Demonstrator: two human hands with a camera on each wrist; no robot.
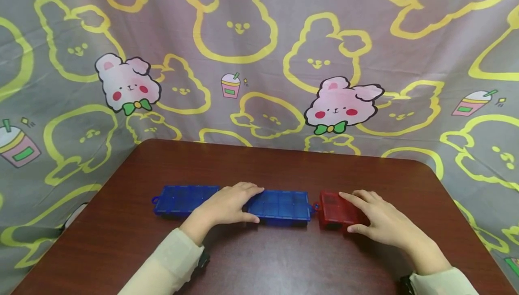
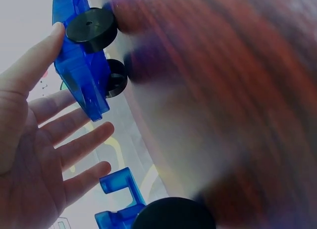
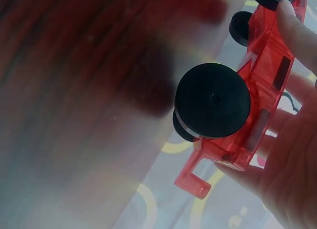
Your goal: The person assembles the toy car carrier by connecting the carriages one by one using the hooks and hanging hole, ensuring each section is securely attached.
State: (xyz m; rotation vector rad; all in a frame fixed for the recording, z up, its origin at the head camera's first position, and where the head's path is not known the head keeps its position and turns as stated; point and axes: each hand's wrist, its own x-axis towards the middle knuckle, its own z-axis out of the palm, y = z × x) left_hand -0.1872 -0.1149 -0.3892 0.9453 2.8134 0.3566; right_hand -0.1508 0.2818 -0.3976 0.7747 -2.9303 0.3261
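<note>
In the head view, my left hand [image 1: 229, 202] pinches the left end of the middle blue toy car [image 1: 279, 205], thumb on the near side. The left wrist view shows that car [image 2: 81, 66] between thumb and fingers of the hand [image 2: 54, 135], the other fingers fairly straight. My right hand [image 1: 385, 220] grips the right part of a red toy car [image 1: 336, 209]. In the right wrist view, the thumb of this hand [image 3: 292, 140] lies on the side of the red car [image 3: 257, 100]. Whether the couplings between red and blue are hooked, I cannot tell.
Another blue car [image 1: 178, 200] stands at the left of the row, partly behind my left hand; its coupling [image 2: 119, 182] shows in the left wrist view. The brown table [image 1: 259, 259] ends at a patterned curtain [image 1: 259, 79] behind.
</note>
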